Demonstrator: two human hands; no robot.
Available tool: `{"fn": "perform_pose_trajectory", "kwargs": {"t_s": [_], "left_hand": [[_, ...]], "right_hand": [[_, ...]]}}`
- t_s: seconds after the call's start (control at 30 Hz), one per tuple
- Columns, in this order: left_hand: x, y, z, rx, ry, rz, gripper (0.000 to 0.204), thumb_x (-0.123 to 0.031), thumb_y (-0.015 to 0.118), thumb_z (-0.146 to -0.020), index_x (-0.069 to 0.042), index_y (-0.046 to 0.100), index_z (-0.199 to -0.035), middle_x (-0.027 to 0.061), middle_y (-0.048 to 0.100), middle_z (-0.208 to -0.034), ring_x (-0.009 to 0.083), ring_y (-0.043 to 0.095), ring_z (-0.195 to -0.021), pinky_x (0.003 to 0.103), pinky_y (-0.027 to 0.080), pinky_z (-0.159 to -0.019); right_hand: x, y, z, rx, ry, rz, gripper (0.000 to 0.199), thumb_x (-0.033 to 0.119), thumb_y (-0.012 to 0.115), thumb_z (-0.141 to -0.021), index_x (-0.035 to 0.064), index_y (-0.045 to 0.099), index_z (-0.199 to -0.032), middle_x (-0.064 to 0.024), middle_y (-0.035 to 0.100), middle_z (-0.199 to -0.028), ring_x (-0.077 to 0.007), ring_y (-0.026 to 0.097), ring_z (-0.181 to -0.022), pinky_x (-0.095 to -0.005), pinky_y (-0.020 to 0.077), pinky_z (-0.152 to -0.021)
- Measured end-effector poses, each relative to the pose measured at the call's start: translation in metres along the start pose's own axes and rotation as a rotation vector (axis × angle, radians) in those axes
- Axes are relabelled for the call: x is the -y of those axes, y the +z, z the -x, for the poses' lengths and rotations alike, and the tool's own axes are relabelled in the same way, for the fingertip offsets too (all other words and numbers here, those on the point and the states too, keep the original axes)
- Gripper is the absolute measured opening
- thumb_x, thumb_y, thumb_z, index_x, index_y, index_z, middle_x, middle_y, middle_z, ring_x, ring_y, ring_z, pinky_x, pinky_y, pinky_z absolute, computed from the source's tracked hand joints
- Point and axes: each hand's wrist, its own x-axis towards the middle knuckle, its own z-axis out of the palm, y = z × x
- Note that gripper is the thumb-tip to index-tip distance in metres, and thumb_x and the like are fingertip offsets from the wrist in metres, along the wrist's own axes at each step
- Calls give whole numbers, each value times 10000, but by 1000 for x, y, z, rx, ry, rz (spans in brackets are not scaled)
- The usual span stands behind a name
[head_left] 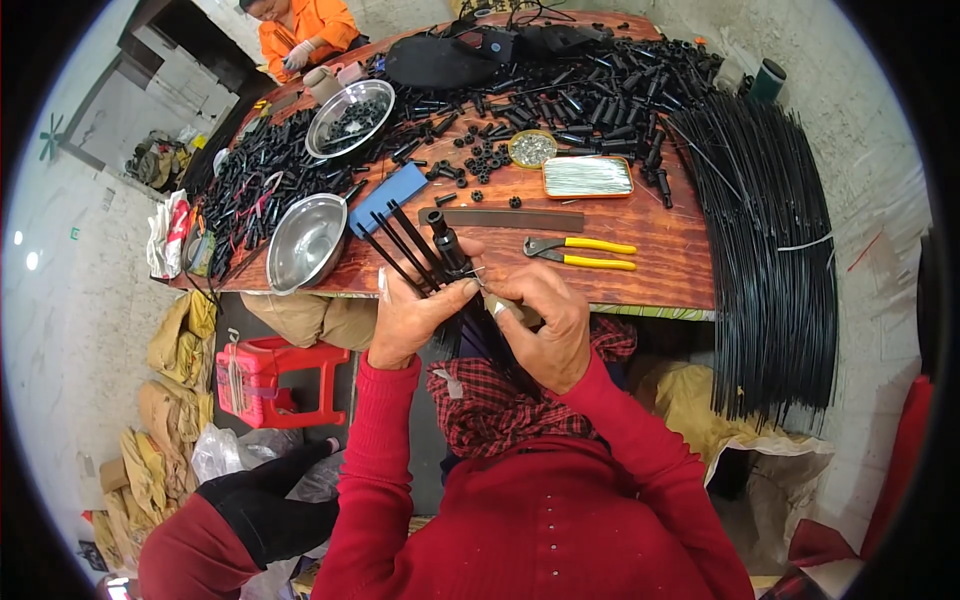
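Raised just in front of the table edge, my left hand [408, 318] is wrapped round several thin black rods [400, 238] and a black tubular fitting [444, 240]. The rods fan out above the fingers and run on below the hand. My right hand [550, 322] is closed at the base of the fitting, its thumb and fingers pinching a thin metal wire [479, 277]. White tape wraps a right fingertip. Behind the hands lies a dark flat strip [510, 219], with yellow-handled pliers [585, 252] to its right.
Loose black fittings [610, 100] cover the far table. Two metal bowls [305, 245] [350, 118], a blue block [388, 198], a tin of thin wires [588, 176] and a dish of small metal parts [532, 149] stand nearer. Long black rods [770, 260] overhang the right edge. A co-worker [305, 35] sits far left.
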Motion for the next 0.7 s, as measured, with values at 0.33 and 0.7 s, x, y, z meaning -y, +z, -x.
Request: {"fn": "perform_pose_trajectory", "kwargs": {"t_s": [0.33, 0.7], "left_hand": [[-4, 11, -2, -46, 14, -85, 302, -81, 738, -802, 5, 665, -1082, 20, 668, -892, 90, 616, -806, 249, 503, -729], [-9, 11, 1, -34, -11, -109, 295, -63, 727, -797, 2, 657, -1076, 41, 685, -936, 102, 629, -845, 266, 516, -759]], "right_hand": [[13, -17, -21, -63, -5, -27, 253, 8, 684, -754, -12, 655, -1004, -102, 628, -936, -183, 633, -762, -289, 513, -703], [9, -12, -27, 7, -78, 77, 215, -18, 704, -760, -39, 645, -965, -114, 645, -904, -183, 648, -768, -279, 511, -685]]}}
